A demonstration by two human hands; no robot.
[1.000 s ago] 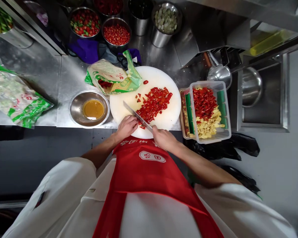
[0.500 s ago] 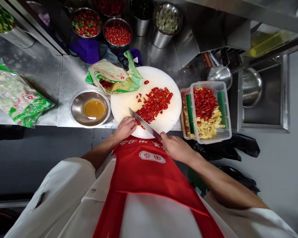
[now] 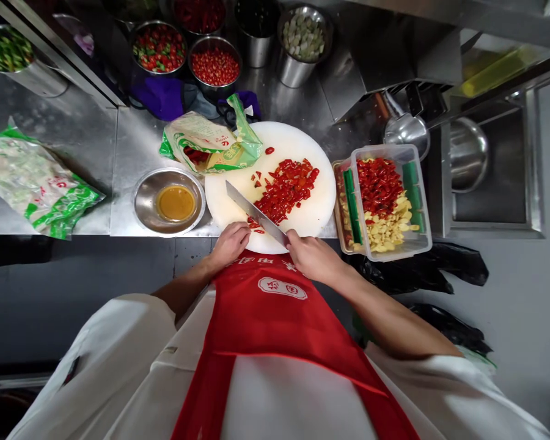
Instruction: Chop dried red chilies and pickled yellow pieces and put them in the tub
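Note:
My right hand (image 3: 312, 255) is wrapped round the handle of a kitchen knife (image 3: 255, 214), whose blade slants up and left across a round white cutting board (image 3: 309, 143). Chopped red chilies (image 3: 288, 188) lie heaped on the board beyond the blade, with a few pieces on its near side. My left hand (image 3: 231, 243) rests at the board's front left edge with fingers curled together; whether a piece of chili is under the fingertips I cannot make out. An opened green and white bag (image 3: 211, 139) with red chilies inside overlaps the board's upper left edge.
Left of the board stands a steel bowl (image 3: 169, 223) of brownish liquid. On the right, a clear plastic container (image 3: 396, 252) holds chopped chilies and pale yellow pieces. Another bag (image 3: 36, 180) lies far left. Steel pots (image 3: 296, 73) line the back; a sink (image 3: 490, 211) is far right.
The knife and my right hand have shifted a little up and left, the tip moving further across the board. My left hand has drawn slightly down and left, away from the blade.

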